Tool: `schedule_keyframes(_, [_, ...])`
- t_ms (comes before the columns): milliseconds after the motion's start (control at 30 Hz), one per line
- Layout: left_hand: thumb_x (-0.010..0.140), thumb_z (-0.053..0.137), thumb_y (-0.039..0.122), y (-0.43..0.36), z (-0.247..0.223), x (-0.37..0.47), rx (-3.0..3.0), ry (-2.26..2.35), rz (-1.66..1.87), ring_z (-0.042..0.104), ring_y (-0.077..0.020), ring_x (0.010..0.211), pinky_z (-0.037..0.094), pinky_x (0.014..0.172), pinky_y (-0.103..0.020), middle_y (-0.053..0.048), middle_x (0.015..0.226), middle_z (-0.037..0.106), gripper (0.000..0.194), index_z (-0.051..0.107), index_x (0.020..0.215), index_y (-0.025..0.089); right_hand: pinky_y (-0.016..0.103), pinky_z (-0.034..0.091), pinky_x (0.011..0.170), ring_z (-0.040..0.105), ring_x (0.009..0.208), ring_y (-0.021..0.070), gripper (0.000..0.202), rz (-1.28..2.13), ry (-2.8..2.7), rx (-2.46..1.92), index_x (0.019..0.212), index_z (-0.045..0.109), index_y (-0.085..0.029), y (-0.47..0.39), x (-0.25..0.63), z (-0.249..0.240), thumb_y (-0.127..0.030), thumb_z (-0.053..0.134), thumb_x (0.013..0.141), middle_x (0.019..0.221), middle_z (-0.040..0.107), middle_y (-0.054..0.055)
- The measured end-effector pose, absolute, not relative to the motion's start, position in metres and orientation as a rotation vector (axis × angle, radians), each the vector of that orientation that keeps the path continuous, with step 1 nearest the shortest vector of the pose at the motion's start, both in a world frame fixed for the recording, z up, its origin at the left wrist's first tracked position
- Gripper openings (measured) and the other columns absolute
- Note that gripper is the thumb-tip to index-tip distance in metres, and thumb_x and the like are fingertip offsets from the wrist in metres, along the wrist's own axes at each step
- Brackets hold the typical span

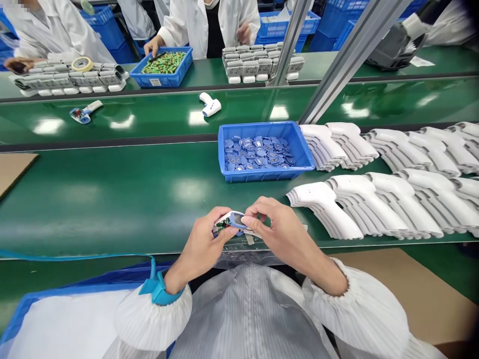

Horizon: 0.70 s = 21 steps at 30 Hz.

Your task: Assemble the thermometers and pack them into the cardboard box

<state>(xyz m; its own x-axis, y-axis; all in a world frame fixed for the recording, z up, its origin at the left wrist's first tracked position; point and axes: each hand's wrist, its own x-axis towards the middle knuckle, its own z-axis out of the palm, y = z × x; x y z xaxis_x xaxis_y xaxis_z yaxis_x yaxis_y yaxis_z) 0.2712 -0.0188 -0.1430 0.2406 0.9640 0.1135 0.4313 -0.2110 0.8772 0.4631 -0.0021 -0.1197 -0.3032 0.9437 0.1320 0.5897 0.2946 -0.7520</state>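
Note:
Between my two hands, over the front edge of the green bench, is a partly open infrared thermometer (pixel 236 219) with a blue-rimmed screen and some green circuitry showing. My left hand (pixel 204 242) grips its left end between thumb and fingers. From the right, my right hand (pixel 280 232) pinches the thermometer at the screen, thumb on the display and fingers bent. My palms hide much of its body. Just beyond my hands stands a blue bin (pixel 266 173) of small blue plastic pieces (pixel 258 152).
Stacked white thermometer shells (pixel 329 209) line the right side. On the conveyor (pixel 149 112) lie a white thermometer (pixel 209 104) and an open one (pixel 85 112). Co-workers sit opposite, beside a bin of green parts (pixel 164 64). A blue cord (pixel 93 257) runs to my left wrist strap (pixel 159 289).

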Motion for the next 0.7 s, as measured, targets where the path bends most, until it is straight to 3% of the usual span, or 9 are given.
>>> schedule_keyframes(200, [0.094, 0.059, 0.03, -0.015, -0.15, 0.27, 1.623, 1.462, 0.978, 0.064, -0.0171, 0.086, 0.045, 0.077, -0.027, -0.003, 0.097, 0.072, 0.018, 0.067, 0.105, 0.019, 0.032, 0.035, 0.068, 0.053, 0.073, 0.0166, 0.029, 0.371, -1.954, -1.389, 0.079, 0.063, -0.021, -0.015, 0.471, -0.108, -0.039, 0.052, 0.099, 0.078, 0.061, 0.001])
schedule_keyframes(367, [0.087, 0.069, 0.041, -0.009, -0.156, 0.255, 0.98, 1.369, 1.133, 0.062, -0.0158, 0.081, 0.046, 0.072, -0.027, -0.008, 0.099, 0.07, 0.038, 0.065, 0.112, 0.013, 0.035, 0.03, 0.065, 0.055, 0.071, 0.0212, 0.044, -0.068, -2.031, -1.685, 0.074, 0.061, -0.02, -0.01, 0.505, -0.157, -0.048, 0.041, 0.101, 0.074, 0.061, 0.005])
schedule_keyframes(467, [0.077, 0.08, 0.034, -0.012, -0.155, 0.249, 0.942, 1.277, 1.137, 0.061, -0.0145, 0.088, 0.045, 0.076, -0.025, -0.008, 0.11, 0.069, 0.049, 0.064, 0.12, 0.016, 0.036, 0.033, 0.063, 0.06, 0.075, 0.0244, 0.043, -0.092, -2.081, -1.691, 0.089, 0.065, -0.019, -0.013, 0.521, -0.184, -0.05, 0.039, 0.101, 0.082, 0.065, 0.008])
schedule_keyframes(567, [0.083, 0.075, 0.034, -0.012, -0.153, 0.249, 0.957, 1.266, 1.093, 0.06, -0.0128, 0.08, 0.043, 0.069, -0.024, -0.007, 0.104, 0.071, 0.039, 0.066, 0.117, 0.016, 0.039, 0.042, 0.069, 0.061, 0.089, 0.03, 0.041, -0.235, -1.996, -1.656, 0.112, 0.066, -0.016, -0.02, 0.537, -0.182, -0.051, 0.053, 0.095, 0.099, 0.066, 0.016])
schedule_keyframes(700, [0.088, 0.067, 0.031, -0.009, -0.154, 0.249, 0.963, 1.127, 1.028, 0.06, -0.012, 0.074, 0.038, 0.063, -0.024, -0.005, 0.09, 0.07, 0.027, 0.069, 0.111, 0.016, 0.047, 0.036, 0.068, 0.059, 0.088, 0.0369, 0.051, -0.662, -1.788, -1.678, 0.111, 0.072, -0.016, -0.018, 0.573, -0.172, -0.06, 0.059, 0.089, 0.096, 0.065, 0.023])
